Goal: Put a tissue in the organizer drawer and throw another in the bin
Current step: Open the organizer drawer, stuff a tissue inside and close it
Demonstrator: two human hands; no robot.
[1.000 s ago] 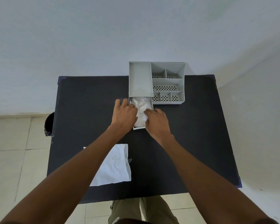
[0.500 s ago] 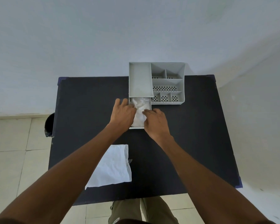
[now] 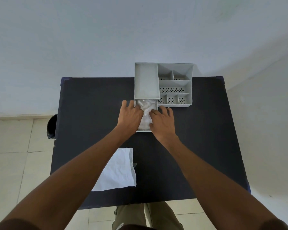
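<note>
A grey organizer stands at the far edge of the black table. Its drawer is pulled part way out toward me, with a crumpled white tissue inside. My left hand rests on the drawer's left side, fingers spread. On the drawer's right side lies my right hand, fingertips touching the tissue. A second white tissue lies flat near the table's front left, partly under my left forearm. A dark bin shows beyond the table's left edge, on the floor.
A pale wall rises behind the table. Tiled floor surrounds it. My legs show below the front edge. The organizer's open compartments sit to the right of the drawer.
The drawer has slid back toward the organizer under both hands, so less of it sticks out. The flat tissue has not moved.
</note>
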